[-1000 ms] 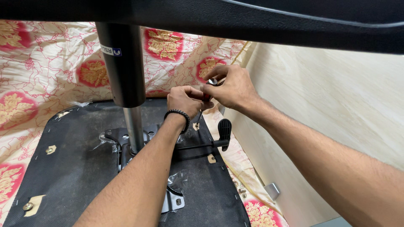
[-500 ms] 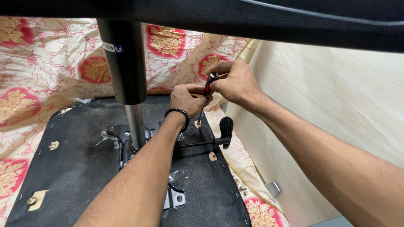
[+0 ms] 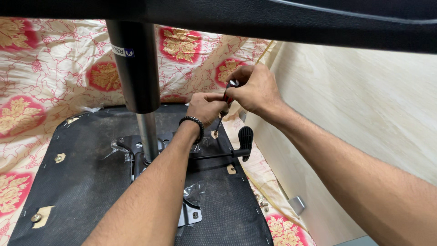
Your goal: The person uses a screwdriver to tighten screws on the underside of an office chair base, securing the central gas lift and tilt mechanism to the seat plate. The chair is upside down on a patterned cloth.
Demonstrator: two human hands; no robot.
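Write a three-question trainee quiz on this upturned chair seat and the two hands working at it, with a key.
1. True or false: both hands grip the same screwdriver.
2. Which hand has a black beaded bracelet on its wrist: A) left hand, B) right hand, C) neither?
3. Fill in: the screwdriver's tip points down at the far right edge of the black ____.

Key:
1. True; the hands meet around its red and black handle.
2. A.
3. Seat underside; the silver gas-lift column stands at its middle, and the black lever sticks out just below the tip.
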